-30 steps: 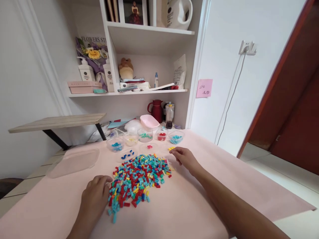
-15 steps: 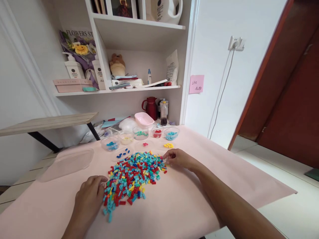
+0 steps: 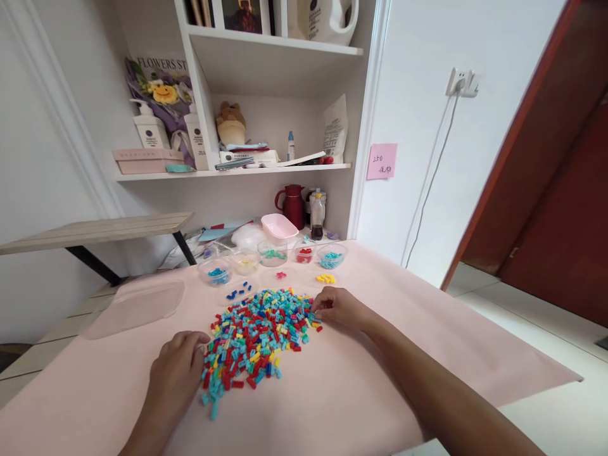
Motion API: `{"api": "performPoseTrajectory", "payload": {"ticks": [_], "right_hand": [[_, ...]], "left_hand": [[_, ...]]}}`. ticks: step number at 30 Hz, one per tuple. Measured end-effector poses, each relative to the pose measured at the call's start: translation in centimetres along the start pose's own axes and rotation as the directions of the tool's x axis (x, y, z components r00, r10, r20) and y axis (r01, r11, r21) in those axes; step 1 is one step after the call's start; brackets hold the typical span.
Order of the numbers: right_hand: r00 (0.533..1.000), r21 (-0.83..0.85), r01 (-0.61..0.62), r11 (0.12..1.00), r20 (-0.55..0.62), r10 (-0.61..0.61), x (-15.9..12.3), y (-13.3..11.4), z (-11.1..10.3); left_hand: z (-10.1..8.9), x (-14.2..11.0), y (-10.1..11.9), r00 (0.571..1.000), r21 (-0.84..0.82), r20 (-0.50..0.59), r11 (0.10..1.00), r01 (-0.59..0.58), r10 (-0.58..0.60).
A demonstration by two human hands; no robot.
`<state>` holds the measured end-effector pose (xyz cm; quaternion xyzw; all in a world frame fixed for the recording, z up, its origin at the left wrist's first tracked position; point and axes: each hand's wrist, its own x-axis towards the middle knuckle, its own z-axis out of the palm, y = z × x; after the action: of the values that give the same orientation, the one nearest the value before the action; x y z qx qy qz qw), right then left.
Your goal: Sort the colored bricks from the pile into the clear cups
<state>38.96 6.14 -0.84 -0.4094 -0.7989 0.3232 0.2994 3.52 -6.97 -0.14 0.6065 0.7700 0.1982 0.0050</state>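
Observation:
A loose heap of small toy building bricks (image 3: 266, 329) in light blue, red, yellow, green and dark blue spreads over the pink-covered table. At the heap's left edge rests my left hand (image 3: 178, 367), its fingers loosely bent and reaching towards the bricks, with nothing seen in them. My right hand (image 3: 339, 308) is at the right edge, fingertips drawn together against the outermost bricks. Whatever may be between those fingertips is too small to make out. Behind the heap, a shallow clear dish (image 3: 237, 297) holds a few dark blue bricks, and yellow bricks (image 3: 325, 278) lie in another.
Clear tubs of sorted bricks stand in a row at the back: blue (image 3: 215, 272), green (image 3: 272, 253), red (image 3: 304, 253) and light blue (image 3: 331, 256). A clear lid (image 3: 137, 307) lies left. A pink basin (image 3: 279, 228), red jug (image 3: 292, 206) and bottle (image 3: 317, 218) stand behind.
The whole view has shifted slightly, so things sit a little further right. My right fingertips have moved slightly against the edge of the heap; my left hand stays beside it.

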Motion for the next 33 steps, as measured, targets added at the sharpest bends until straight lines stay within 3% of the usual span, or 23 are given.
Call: {"api": "performPoseTrajectory", "payload": {"ticks": [8, 15, 20, 23, 26, 28, 31, 33], "right_hand": [[0.998, -0.038, 0.062, 0.997, 0.035, -0.061, 0.1, 0.1, -0.1], [0.999, 0.012, 0.038, 0.999, 0.036, -0.038, -0.1, -0.7, 0.1], [0.991, 0.118, 0.013, 0.993, -0.136, 0.003, -0.2, -1.2, -1.1], [0.974, 0.229, -0.039, 0.973, -0.21, 0.089, -0.2, -1.3, -2.0], [0.977, 0.263, -0.106, 0.959, -0.149, 0.149, -0.3, -1.4, -2.3], [0.989, 0.241, -0.133, 0.961, -0.037, 0.146, -0.6, -1.4, -2.1], [0.987, 0.139, -0.12, 0.983, 0.126, 0.102, -0.9, -1.3, -1.8], [0.986, 0.052, -0.083, 0.995, 0.153, 0.074, -0.9, -1.3, -1.7]], "left_hand": [[0.1, 0.0, 0.0, 1.0, 0.021, -0.004, 1.0, 0.006, -0.006], [0.0, 0.0, 0.3, 1.0, 0.012, 0.028, 1.0, 0.014, -0.015], [-0.1, -0.1, 0.2, 1.0, 0.007, 0.026, 1.0, 0.009, -0.009], [0.0, -0.1, 0.1, 1.0, 0.009, 0.024, 1.0, 0.007, -0.007], [0.0, 0.0, 0.0, 1.0, 0.015, 0.019, 1.0, 0.008, -0.008], [0.0, 0.1, 0.0, 1.0, 0.023, 0.018, 1.0, 0.003, -0.003], [-0.1, 0.2, 0.1, 1.0, 0.031, 0.019, 0.999, -0.009, 0.009], [-0.2, 0.2, 0.2, 1.0, 0.039, 0.018, 0.999, -0.004, 0.004]]}}
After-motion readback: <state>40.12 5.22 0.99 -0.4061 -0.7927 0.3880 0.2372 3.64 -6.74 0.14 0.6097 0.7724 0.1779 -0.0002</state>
